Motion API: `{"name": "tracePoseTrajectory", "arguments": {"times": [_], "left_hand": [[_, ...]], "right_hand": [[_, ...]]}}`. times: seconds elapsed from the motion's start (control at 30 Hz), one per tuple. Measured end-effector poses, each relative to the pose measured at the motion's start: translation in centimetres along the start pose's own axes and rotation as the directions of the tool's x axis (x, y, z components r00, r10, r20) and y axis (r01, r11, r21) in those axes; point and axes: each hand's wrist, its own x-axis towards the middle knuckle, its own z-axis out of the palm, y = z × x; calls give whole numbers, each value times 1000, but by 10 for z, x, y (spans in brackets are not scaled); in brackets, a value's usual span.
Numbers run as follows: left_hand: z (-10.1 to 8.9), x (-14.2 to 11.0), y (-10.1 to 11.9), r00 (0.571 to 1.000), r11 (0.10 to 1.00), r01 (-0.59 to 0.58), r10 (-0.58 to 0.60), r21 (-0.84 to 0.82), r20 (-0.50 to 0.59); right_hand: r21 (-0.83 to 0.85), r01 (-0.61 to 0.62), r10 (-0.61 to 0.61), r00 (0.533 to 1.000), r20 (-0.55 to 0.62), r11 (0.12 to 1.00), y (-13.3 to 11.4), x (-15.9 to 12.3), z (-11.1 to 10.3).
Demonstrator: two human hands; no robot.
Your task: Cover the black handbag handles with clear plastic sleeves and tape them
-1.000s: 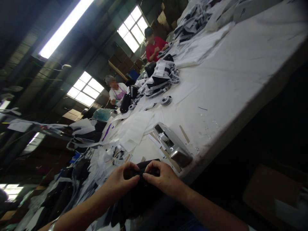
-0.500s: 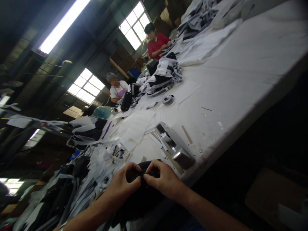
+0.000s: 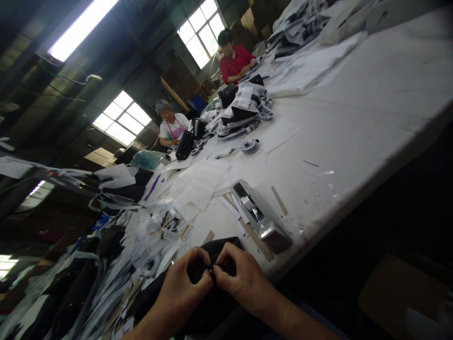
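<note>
My left hand (image 3: 182, 289) is closed in a pinch, thumb against fingertips, on a black bag (image 3: 222, 244) close to my body. Facing it, my right hand (image 3: 248, 283) pinches the same bag, and the fingertips of both hands nearly meet. Between them shows a tiny shiny spot, too small to make out. Much of the bag is dark and covered by my hands and forearms. Just beyond my right hand a grey tape dispenser (image 3: 266, 225) stands near the table edge.
Strips and white straps (image 3: 141, 245) lie heaped at the left of the white table (image 3: 354, 108). Paper sheets (image 3: 200, 184), a grey roll (image 3: 249, 146) and a pile of black bags and straps (image 3: 244, 106) lie farther off. Two people work along the far side.
The view has shifted slightly. Both hands sit a little lower and still pinch close together; more of the bag's top shows behind them, and a shiny spot appears between the fingertips.
</note>
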Motion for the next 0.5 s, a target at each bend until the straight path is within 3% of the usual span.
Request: {"name": "tracePoseTrajectory", "arguments": {"times": [0.17, 0.33, 0.4, 0.5], "left_hand": [[-5, 7, -9, 997, 997, -74, 75, -29, 19], [-37, 17, -7, 971, 992, -128, 129, -19, 201], [-57, 15, -9, 975, 986, -164, 167, -32, 148], [-85, -3, -21, 978, 976, -198, 190, -86, -91]], "right_hand": [[-8, 7, -8, 1000, -29, 1000, 4, -1, 0], [-176, 121, -133, 990, -55, 977, -1, -2, -11], [-304, 223, -255, 964, -71, 926, -8, -1, -16], [-445, 393, -412, 909, 58, 805, -27, 5, -16]]}}
